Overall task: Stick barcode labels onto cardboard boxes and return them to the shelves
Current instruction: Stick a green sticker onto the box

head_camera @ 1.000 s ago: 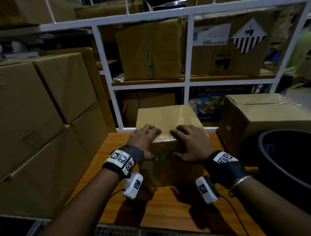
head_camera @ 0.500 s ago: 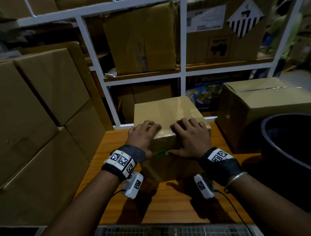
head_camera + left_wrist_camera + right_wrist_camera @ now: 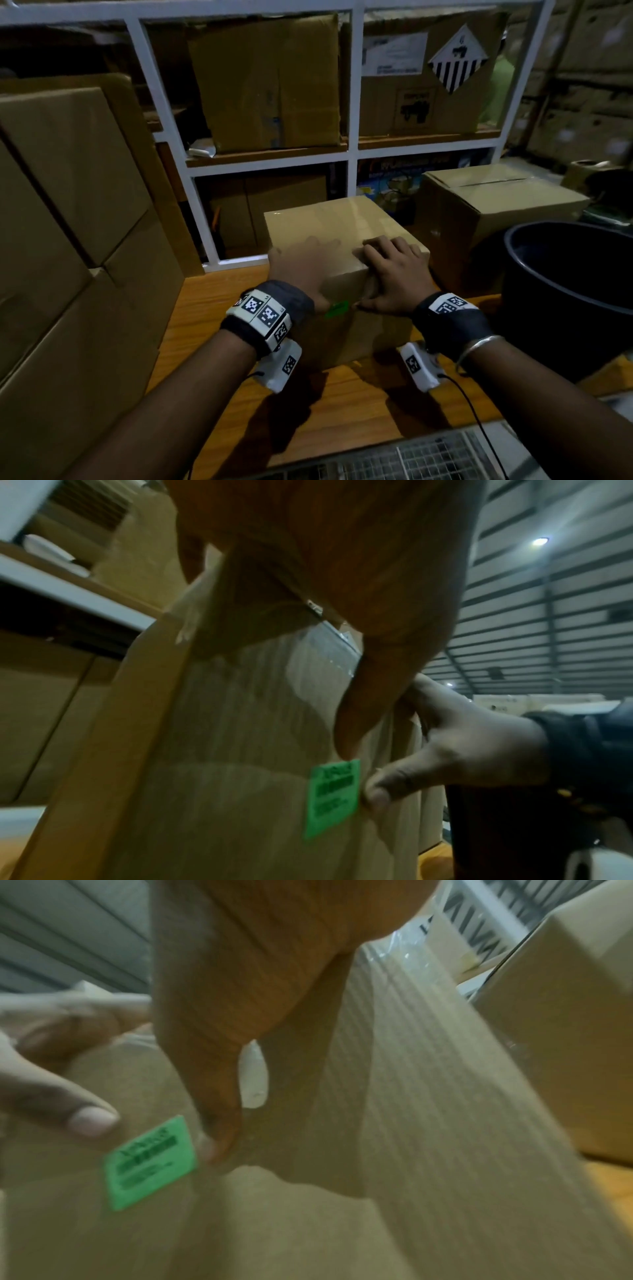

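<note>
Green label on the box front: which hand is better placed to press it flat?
Right hand, probably: its thumb tip already touches the green label at its edge, while the left hand rests on the box top.

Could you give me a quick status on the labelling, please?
Both hands, left and right, rest on the box. Green label on its near face. Nothing blocking.
</note>
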